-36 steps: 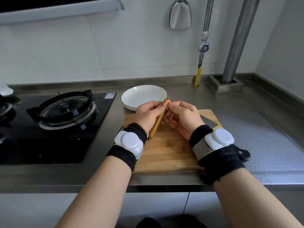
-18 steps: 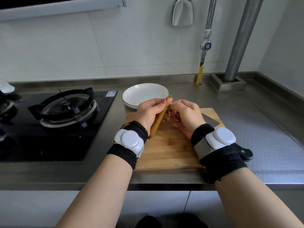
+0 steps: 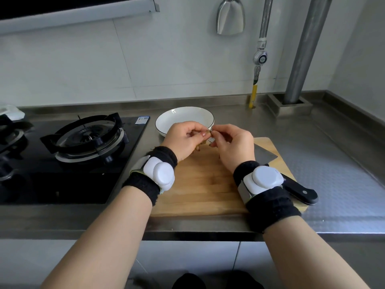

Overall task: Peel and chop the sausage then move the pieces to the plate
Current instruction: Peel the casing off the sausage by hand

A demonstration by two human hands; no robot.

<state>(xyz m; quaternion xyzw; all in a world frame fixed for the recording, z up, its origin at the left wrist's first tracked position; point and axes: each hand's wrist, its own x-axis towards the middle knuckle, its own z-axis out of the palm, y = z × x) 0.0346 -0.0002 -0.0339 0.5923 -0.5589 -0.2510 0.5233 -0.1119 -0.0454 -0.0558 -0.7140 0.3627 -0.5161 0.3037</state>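
The sausage [image 3: 199, 145] sits mostly hidden between your hands above the cutting board [image 3: 200, 184], its long axis running away from you toward the plate [image 3: 166, 122] (still empty), your left hand [image 3: 183, 140] gripping its body while your right hand [image 3: 233, 144] pinches the far tip.

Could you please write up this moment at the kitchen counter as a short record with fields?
setting: steel counter beside a gas stove
left hand: grips the sausage, which it mostly hides
right hand: pinches at the sausage's top end
cutting board: wooden, under both hands
cleaver: lies on the board's right side, black handle toward the person, untouched
plate: white, behind the board, no pieces visible on it
stage: peeling under way, chopping not yet begun
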